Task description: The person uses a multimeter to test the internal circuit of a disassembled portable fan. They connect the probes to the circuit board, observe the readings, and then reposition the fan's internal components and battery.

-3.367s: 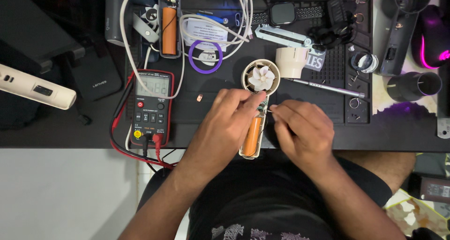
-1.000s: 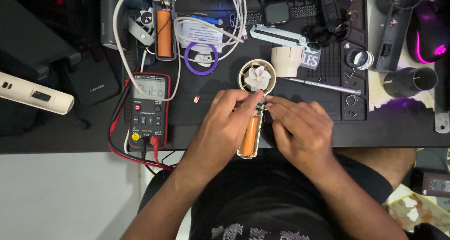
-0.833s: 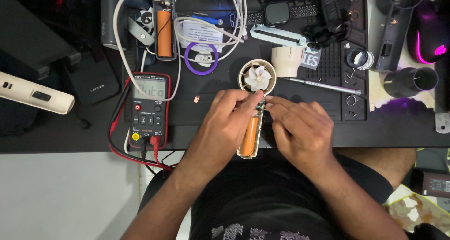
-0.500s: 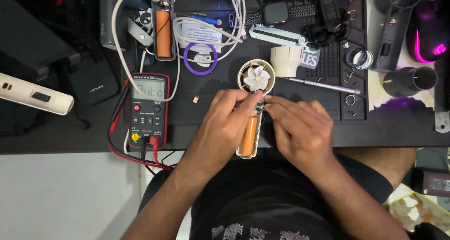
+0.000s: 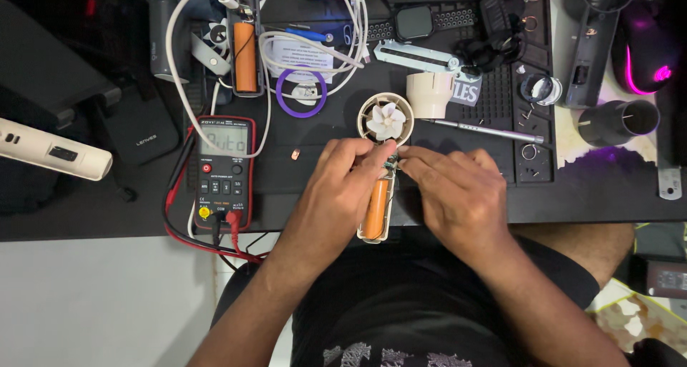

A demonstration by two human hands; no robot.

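An opened beige handheld fan (image 5: pixel 386 120) lies on the black mat, its white blades at the top and an orange cylindrical battery (image 5: pixel 375 209) in its open handle. My left hand (image 5: pixel 342 188) grips the handle from the left, thumb and forefinger at the small parts just below the fan head. My right hand (image 5: pixel 458 195) comes in from the right, its fingertips pinching at the same spot on the handle's top. What sits between the fingertips is too small to tell.
A multimeter (image 5: pixel 224 172) with red and black leads lies to the left. Behind are a second orange battery (image 5: pixel 245 57), white cables, a purple ring (image 5: pixel 301 92), a beige cone piece (image 5: pixel 430 93), a thin metal rod (image 5: pixel 486 131), a black cylinder (image 5: pixel 618 121) and a mouse (image 5: pixel 646 46).
Both hands stay at the fan handle with only slight finger movement. The view has shifted a little.
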